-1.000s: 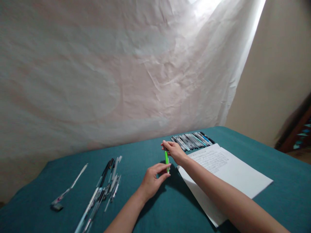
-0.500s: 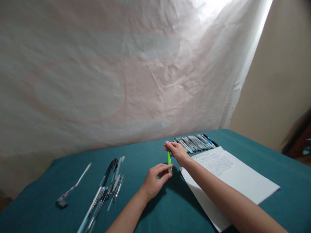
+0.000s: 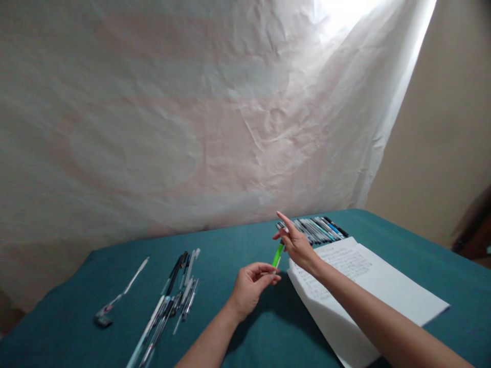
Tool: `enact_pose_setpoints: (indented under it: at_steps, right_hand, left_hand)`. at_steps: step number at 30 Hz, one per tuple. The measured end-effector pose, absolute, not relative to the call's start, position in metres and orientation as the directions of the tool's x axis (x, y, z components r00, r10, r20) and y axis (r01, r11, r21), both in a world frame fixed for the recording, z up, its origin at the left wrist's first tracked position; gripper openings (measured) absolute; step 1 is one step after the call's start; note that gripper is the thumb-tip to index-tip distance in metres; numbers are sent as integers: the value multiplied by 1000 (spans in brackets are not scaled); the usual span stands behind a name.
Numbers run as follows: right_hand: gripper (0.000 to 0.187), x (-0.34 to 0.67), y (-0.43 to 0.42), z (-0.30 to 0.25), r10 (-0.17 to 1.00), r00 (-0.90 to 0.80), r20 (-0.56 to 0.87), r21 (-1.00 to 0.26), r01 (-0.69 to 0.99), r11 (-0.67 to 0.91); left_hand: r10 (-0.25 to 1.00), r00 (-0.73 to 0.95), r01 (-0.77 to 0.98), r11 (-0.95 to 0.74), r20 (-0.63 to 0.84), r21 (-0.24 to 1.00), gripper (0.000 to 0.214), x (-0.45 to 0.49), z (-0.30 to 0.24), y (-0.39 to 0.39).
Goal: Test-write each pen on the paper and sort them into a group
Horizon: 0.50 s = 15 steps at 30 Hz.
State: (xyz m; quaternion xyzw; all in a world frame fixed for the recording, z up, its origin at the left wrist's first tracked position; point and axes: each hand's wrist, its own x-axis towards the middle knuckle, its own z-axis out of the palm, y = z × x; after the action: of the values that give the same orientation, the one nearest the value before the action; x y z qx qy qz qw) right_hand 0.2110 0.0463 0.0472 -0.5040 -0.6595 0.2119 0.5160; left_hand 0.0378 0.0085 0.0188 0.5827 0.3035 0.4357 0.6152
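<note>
A bright green pen (image 3: 276, 256) is held slanted above the cloth, its top leaning to the right. My left hand (image 3: 249, 289) pinches the pen's lower end between thumb and fingers. At its upper end, my right hand (image 3: 298, 249) has its index finger stretched up and away, while its other fingers are bent around the dark and silvery top part. Just behind the right hand lies a neat row of pens (image 3: 320, 230), mostly grey and clear, with some blue and black ones at the right.
Handwritten paper sheets (image 3: 395, 289) lie under my right forearm. A loose heap of pens (image 3: 163, 309) is spread left of my left arm. Farther left rests a thin white strip (image 3: 132, 281) with a dark end. A pale hanging sheet (image 3: 230, 128) closes off the teal-covered table (image 3: 215, 327) behind.
The green pen has tipped from nearly upright to slanting right. My right hand has lifted its index finger off the pen's top. The view has shifted slightly.
</note>
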Motion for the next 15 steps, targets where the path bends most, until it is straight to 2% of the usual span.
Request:
enact_pose_setpoints:
  at_steps: [4,7,10,13,15]
  right_hand:
    - [43,229,20,47,905,-84,417,-711,590,383]
    - [40,240,1,45,879,-270,394,-571,678,464]
    - [45,253,-10,37,862,-312,400,-452,751,482]
    - [39,275,-14,25,882,-186,432,-443,809,387]
    - [30,295,-16,19,899,-77,430,-522,792,318]
  left_hand:
    - [883,462,-209,19,81,978,34,44,22,0]
    - [862,504,-200,46,62,979,31,48,23,-6]
    - [807,584,-151,3,87,989,34,53,22,-13]
    - [726,665,-2,-234,176,972,47,55,23,-23]
    - [639,734,155,-486,230,860,47,56,24,-30]
